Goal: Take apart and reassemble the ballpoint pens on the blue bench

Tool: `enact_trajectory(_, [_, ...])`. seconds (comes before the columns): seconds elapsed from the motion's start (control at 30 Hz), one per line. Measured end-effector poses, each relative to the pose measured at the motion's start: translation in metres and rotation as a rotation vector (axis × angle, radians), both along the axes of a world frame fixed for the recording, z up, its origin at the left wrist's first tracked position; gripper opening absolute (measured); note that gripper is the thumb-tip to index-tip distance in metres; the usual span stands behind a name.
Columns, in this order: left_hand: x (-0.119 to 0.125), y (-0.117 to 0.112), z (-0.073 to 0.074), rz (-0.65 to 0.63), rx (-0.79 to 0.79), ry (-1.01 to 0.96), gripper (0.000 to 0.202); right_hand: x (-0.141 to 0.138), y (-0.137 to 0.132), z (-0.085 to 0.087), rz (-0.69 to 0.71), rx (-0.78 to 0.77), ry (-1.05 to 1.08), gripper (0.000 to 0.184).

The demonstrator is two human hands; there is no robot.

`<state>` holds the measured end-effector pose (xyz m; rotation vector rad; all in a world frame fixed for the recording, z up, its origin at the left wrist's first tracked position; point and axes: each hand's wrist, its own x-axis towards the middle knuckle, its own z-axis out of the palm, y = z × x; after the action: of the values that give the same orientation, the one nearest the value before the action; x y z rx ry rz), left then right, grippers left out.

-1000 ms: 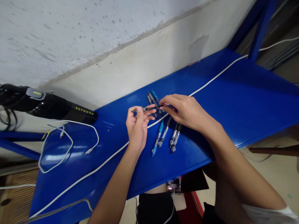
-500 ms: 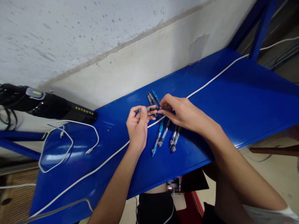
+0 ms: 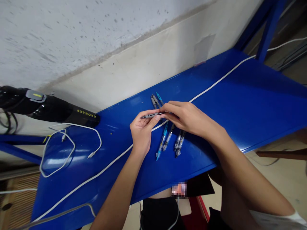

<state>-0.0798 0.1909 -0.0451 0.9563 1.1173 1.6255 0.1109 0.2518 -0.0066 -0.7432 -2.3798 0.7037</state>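
My left hand (image 3: pixel 142 132) curls around a slim grey and black pen (image 3: pixel 151 115), whose tip points left past my fingers. My right hand (image 3: pixel 184 116) comes in from the right, its fingertips closed on the pen's other end, which they hide. Beneath my right hand, a small group of grey pens and one blue pen (image 3: pixel 155 101) lies partly covered. Nearer me, below the hands, lie a blue-trimmed clear pen (image 3: pixel 162 142), a black-capped clear pen (image 3: pixel 169 140) and a pair of clear pens (image 3: pixel 179 143).
The blue metal shelf (image 3: pixel 240 95) runs diagonally below a stained white wall (image 3: pixel 120 73). A long white cable (image 3: pixel 218 78) crosses it under my hands. A looped white charging cable (image 3: pixel 69 131) and a black EXTROND-lettered device (image 3: pixel 59 112) sit at the left.
The pen has swung slightly and now sits deeper in my left hand, whose fingers have closed around it. My right hand has shifted a little down and right, still at the pen's end.
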Motion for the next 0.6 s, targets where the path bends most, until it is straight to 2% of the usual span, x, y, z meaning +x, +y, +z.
enact_trajectory(0.27, [0.0006,-0.0002,0.0023,0.012,-0.036,-0.002,0.020,0.0004,-0.0019,0.0004,-0.009,-0.074,0.054,0.003])
enact_trajectory(0.4, [0.0007,-0.0004,0.0028,0.016,-0.046,-0.013,0.019,-0.0005,-0.0015,0.0011,0.036,-0.061,0.034,0.016])
enact_trajectory(0.57, [0.0011,-0.0009,0.0026,0.018,-0.050,-0.005,0.017,-0.0002,-0.0011,0.0002,0.018,-0.096,0.065,0.008])
enact_trajectory(0.6, [0.0010,-0.0011,0.0024,0.016,-0.054,0.005,0.017,-0.0001,-0.0010,0.0003,0.030,-0.097,0.056,0.011])
